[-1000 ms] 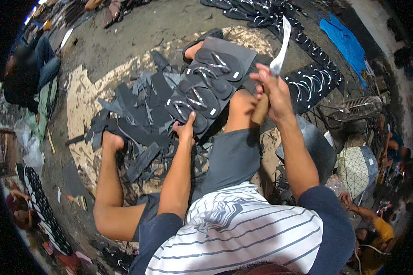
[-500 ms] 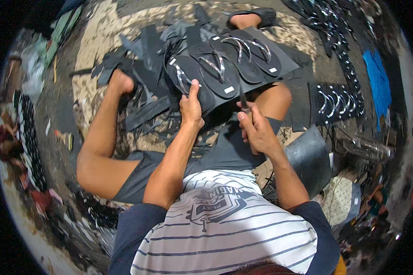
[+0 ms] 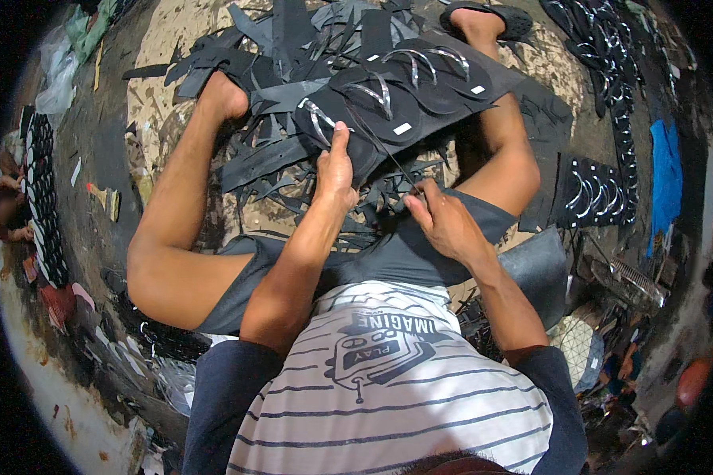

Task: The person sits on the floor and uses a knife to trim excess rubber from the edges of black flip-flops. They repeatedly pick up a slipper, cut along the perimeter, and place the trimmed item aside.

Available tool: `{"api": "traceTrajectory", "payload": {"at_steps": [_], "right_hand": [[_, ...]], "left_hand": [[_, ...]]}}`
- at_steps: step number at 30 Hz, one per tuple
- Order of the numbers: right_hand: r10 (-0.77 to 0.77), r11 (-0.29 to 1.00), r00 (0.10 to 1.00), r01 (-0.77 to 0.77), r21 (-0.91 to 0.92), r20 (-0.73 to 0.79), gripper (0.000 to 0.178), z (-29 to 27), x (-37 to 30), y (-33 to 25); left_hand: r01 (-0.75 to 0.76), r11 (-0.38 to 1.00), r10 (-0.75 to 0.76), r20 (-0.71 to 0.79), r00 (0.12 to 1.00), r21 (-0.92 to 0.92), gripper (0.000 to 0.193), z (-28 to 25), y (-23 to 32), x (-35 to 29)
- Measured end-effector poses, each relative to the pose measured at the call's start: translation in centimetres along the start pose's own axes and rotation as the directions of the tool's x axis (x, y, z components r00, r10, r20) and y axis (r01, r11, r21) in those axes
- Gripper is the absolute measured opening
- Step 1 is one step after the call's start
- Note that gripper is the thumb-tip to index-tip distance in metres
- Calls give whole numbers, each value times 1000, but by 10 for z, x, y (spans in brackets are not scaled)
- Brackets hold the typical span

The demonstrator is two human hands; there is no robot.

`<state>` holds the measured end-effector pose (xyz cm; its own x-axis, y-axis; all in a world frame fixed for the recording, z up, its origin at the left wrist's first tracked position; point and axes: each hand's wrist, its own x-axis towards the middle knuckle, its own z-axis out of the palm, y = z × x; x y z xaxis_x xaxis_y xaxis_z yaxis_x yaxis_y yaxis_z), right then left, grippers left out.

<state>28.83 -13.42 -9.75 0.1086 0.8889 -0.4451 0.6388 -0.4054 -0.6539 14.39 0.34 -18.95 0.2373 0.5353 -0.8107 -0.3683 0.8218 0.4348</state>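
Note:
My left hand grips the near left end of a dark rubber sheet, thumb on top and fingers hidden beneath. On the sheet lie several black flip-flop sandals with shiny silver straps and small white labels. The leftmost sandal is right by my left thumb. My right hand is closed around a knife, its handle mostly hidden in the fist. The thin dark knife blade points up and left, its far end over the gap between the two left sandals.
Black rubber offcuts are heaped between my bare legs. Finished-looking straps on a dark panel lie at the right, with a blue cloth beyond. A brush lies on the left floor. A dark sheet rests beside my right forearm.
The knife has swung from pointing nearly straight up to slanting left across the sandals. My right hand has shifted slightly right and lower. The sheet with sandals appears higher and farther right in view.

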Motion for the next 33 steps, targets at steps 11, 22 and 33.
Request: {"api": "traceTrajectory", "payload": {"at_steps": [11,22,33], "right_hand": [[-58,978,998,63,-197,27,42,51,111,24],[-451,891,840,406,-202,-302,35,69,202,46],[-170,823,984,172,542,-53,44,83,239,-11]], "left_hand": [[66,996,-69,37,997,65,46,-2,13,-9],[149,988,-150,24,988,49,46,-5,21,-14],[-197,979,180,213,960,60,47,-45,61,-115]]}}
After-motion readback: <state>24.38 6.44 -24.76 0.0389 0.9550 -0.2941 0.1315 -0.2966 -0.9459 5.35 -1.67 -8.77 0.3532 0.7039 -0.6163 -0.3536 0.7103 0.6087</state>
